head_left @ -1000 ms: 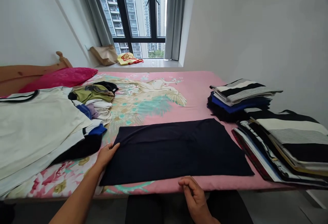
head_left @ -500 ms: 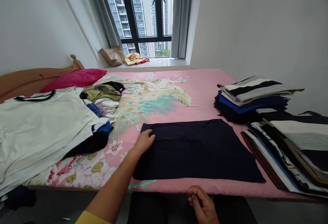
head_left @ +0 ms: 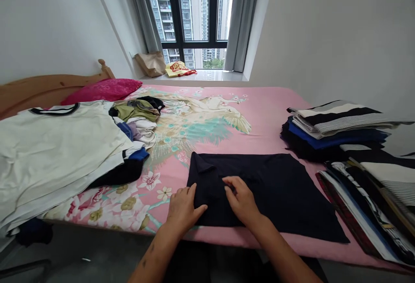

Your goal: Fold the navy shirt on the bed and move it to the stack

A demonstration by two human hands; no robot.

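Observation:
A dark navy garment (head_left: pixel 275 192) lies folded into a long flat piece near the bed's front edge, a small flap turned over at its upper left corner. My left hand (head_left: pixel 184 207) rests on its left edge, fingers flat and thumb apart. Over the left half of the cloth is my right hand (head_left: pixel 241 201), its fingers loosely bent and the thumb a little apart, with nothing seen in it. Whether the right fingertips press on the fabric is hard to tell.
White shirts (head_left: pixel 65 149) are spread at the left beside crumpled clothes (head_left: pixel 136 112). Folded clothes are stacked at the right, in a back pile (head_left: pixel 337 131) and a front pile (head_left: pixel 372 205). A pink pillow (head_left: pixel 106 88) lies by the wooden headboard (head_left: pixel 55 86).
My left hand has moved down the garment's left edge from its upper corner. My right hand has come up from below the bed edge onto the cloth. The upper left corner now shows a flap.

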